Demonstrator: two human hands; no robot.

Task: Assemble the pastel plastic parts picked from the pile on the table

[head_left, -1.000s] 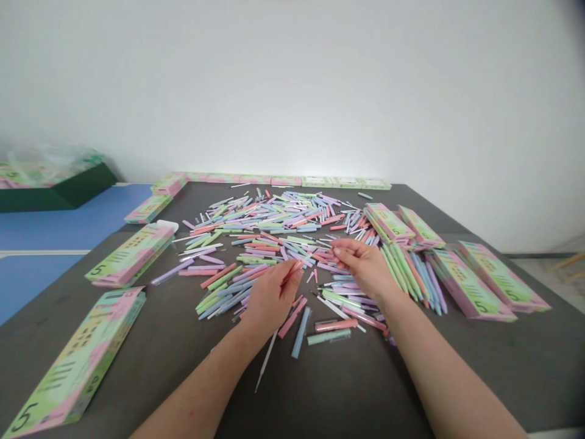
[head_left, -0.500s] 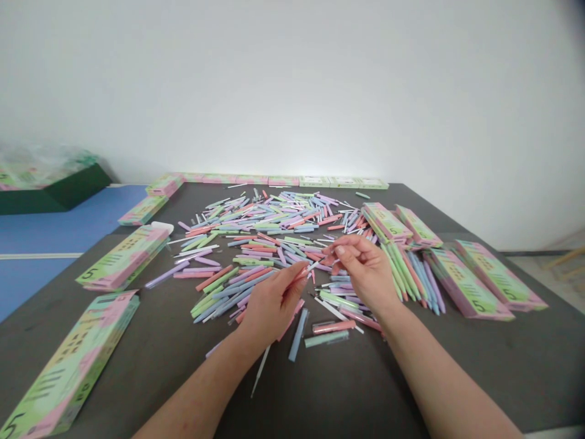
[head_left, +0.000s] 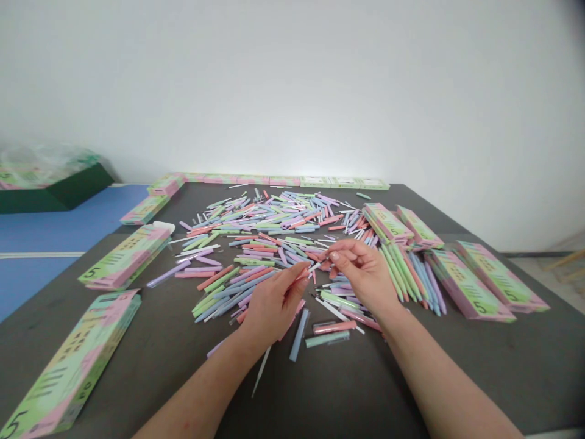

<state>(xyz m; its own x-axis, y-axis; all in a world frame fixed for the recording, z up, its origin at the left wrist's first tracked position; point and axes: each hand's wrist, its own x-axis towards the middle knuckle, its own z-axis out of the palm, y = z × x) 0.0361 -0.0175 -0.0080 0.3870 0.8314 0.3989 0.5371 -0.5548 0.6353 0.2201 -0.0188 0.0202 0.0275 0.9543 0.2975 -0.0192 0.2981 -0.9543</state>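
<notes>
My left hand [head_left: 274,305] pinches a thin white pen refill [head_left: 314,266], whose tip points toward my right hand [head_left: 365,280]. The fingertips of my right hand close on a short coral pen barrel [head_left: 325,264], partly hidden by the fingers. Both hands hover over a large scattered pile of pastel pen barrels and refills [head_left: 256,274] in pink, lilac, blue and green. A light blue barrel [head_left: 298,335] and a boxed coral pen [head_left: 334,327] lie just below my hands.
Pink-and-green boxes printed with a 5 [head_left: 73,366] line the dark grey table [head_left: 137,347] on the left, back and right. Loose pens [head_left: 404,274] fan out at right. A green bin with clear plastic [head_left: 55,189] stands at back left, beside a blue surface [head_left: 55,225].
My hands have come closer together, and the white refill now points from my left hand toward the coral barrel in my right. The pile has not visibly changed.
</notes>
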